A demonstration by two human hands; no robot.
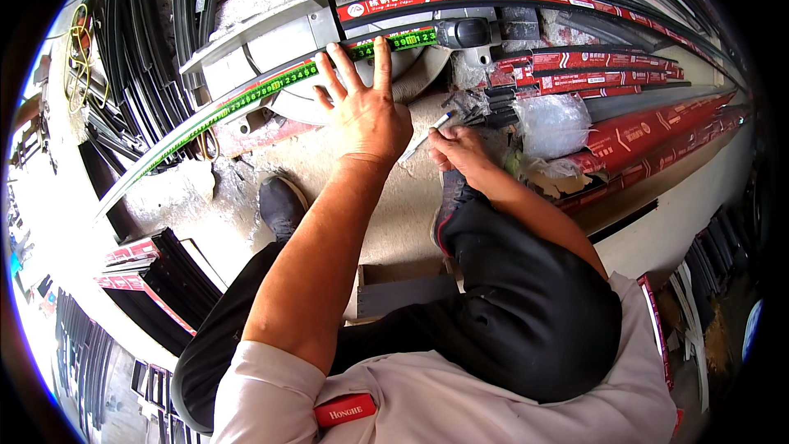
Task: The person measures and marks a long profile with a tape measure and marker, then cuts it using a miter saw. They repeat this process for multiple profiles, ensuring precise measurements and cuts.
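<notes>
On the saw table, the left hand (pixel 362 107) lies spread flat on the green tape measure (pixel 271 86) — running left to right — while the right hand (pixel 456 152) pinches what looks like a pen (pixel 429 136) just beside it.

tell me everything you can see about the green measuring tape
The green measuring tape is a long, thin strip with black numbers along it, edged in yellow. It lies flat, stretched from lower left to upper right along a dark profile on the grey saw table. The left hand presses it down with spread fingers. The right hand, holding a pen, stays clear of it.
</notes>
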